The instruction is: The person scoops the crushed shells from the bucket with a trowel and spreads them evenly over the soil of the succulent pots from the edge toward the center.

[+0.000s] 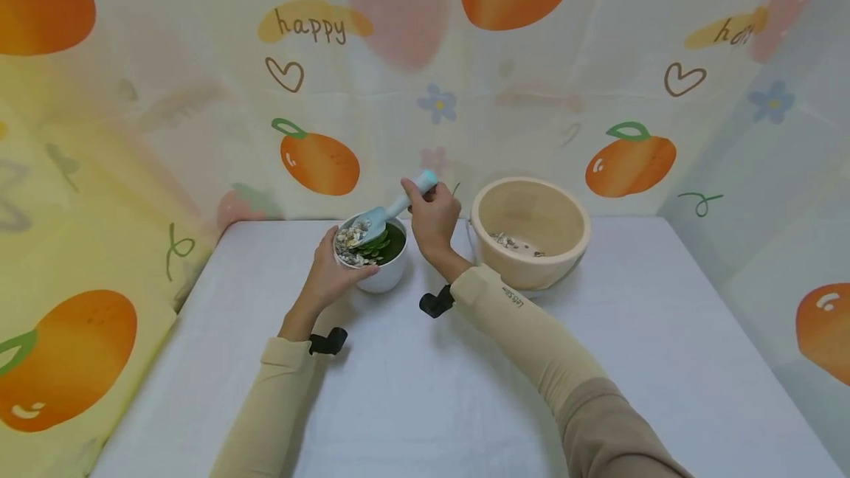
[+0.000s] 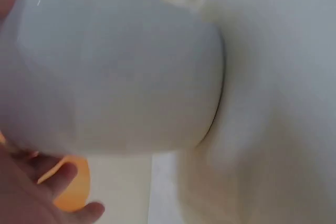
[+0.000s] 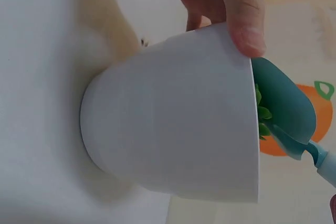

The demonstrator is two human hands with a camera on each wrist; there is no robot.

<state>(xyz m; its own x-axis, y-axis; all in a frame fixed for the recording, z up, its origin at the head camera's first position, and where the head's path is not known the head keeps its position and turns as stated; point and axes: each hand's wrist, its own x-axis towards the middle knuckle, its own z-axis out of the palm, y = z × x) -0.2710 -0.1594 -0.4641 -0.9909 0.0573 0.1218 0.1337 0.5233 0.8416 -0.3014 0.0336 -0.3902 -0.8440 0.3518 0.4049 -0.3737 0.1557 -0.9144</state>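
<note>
A white flower pot (image 1: 381,282) stands upright on the table, and a green succulent (image 1: 375,249) grows in it. Small pale pebbles (image 1: 347,243) cover the left part of its top; dark soil shows at the right. My left hand (image 1: 325,275) grips the pot at its left side and rim, thumb toward me. My right hand (image 1: 434,221) holds the handle of a light blue garden trowel (image 3: 286,103), whose blade tilts down over the rim, just above the plant and pebbles. In the left wrist view, the pot's wall (image 2: 121,72) hides its contents.
A beige bucket (image 1: 531,269) stands right of the pot, close to my right wrist, with some pebbles (image 1: 508,240) on its floor. White cloth covers the table (image 1: 412,389). A fruit-print curtain (image 1: 398,116) hangs right behind the table's back edge.
</note>
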